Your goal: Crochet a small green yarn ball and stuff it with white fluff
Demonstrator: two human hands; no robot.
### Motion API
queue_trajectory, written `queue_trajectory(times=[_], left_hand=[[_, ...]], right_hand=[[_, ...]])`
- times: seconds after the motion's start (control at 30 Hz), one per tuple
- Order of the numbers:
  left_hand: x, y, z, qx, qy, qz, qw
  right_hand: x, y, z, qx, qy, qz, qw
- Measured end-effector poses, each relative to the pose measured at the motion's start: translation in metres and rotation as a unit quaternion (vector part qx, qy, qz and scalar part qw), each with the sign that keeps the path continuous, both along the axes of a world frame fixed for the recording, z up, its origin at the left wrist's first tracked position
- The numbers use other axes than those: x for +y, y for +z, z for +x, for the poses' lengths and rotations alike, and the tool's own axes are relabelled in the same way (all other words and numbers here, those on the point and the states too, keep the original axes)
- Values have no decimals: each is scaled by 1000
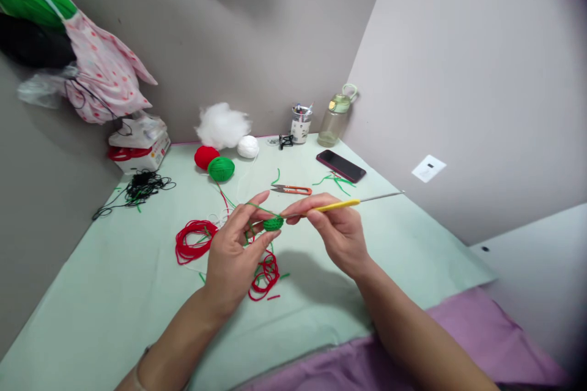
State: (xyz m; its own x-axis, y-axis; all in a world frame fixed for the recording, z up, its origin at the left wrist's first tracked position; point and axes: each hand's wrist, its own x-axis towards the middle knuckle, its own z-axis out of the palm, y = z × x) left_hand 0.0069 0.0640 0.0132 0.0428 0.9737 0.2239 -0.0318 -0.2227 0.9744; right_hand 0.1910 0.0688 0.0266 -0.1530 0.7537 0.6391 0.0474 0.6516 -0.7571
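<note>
My left hand (233, 250) pinches a small green crocheted piece (273, 223) between thumb and fingers, with green yarn running over its index finger. My right hand (337, 229) grips a crochet hook with a yellow handle (337, 205); its tip is at the green piece and its metal end points right. Both hands hover above a pale green table cover (114, 293). Loose red yarn loops (195, 241) lie left of my left hand, and more red yarn (263, 275) lies under it.
A green yarn ball (221, 168), a red ball (206, 157) and a white ball (248, 146) sit at the back with white stuffing (222, 125). Orange snips (291, 189), a phone (340, 165), a bottle (335, 113), a pen cup (301, 123) and black cord (142, 186) are nearby.
</note>
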Motion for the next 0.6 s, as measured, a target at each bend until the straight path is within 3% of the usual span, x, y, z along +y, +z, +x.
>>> queue_trajectory(times=[0.23,0.37,0.6], left_hand=[[0,-2,-1,30,7,20,999],[2,-3,1,42,23,22,999],[-6,3,7,-68,-12,-64,996]], right_hand=[[3,2,4,-104,-20,106,989],[2,-3,4,-213,-51,203,954],[-1,-10,-3,-279,-162,342,883]])
